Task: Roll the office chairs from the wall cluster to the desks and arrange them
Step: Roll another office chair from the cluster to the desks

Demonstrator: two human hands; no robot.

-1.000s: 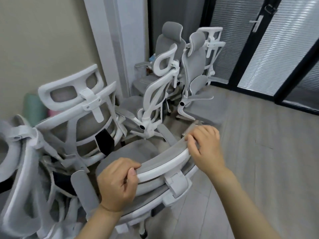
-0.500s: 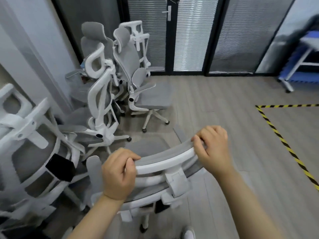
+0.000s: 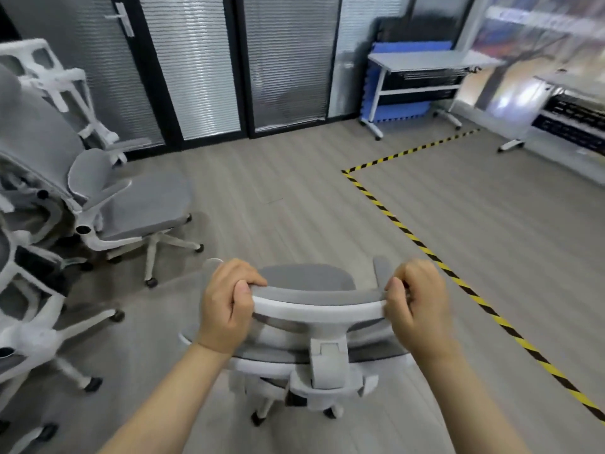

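The step in hand looks like steering one office chair (image 3: 314, 326) out of the wall cluster and across the open wood floor (image 3: 294, 204) toward the desks, so the push should be level and even from both sides, with the chair's back kept square to the route so the wheels do not swerve. The chair sits directly in front of the person, low in the middle of the view, its seat pointing away toward the room. The left hand (image 3: 226, 306) is curled tight around the left end of the headrest (image 3: 317, 301), and the right hand (image 3: 417, 303) is clamped the same way on the right end, thumbs toward each other, so the grip is firm at both corners. The remaining cluster of chairs (image 3: 65, 204) stands crowded along the left edge, the nearest one's star base and wheels reaching out toward the path; keeping right of them would likely avoid a snag. Two white-framed desks wait ahead: the far desk (image 3: 425, 60) against the back wall with blue foam mats (image 3: 396, 109) behind it, and the right desk (image 3: 569, 103) at the right edge, blurred. A yellow-and-black tape line (image 3: 422, 247) runs across the floor between the chair and the desks; it looks flat and should roll over easily.
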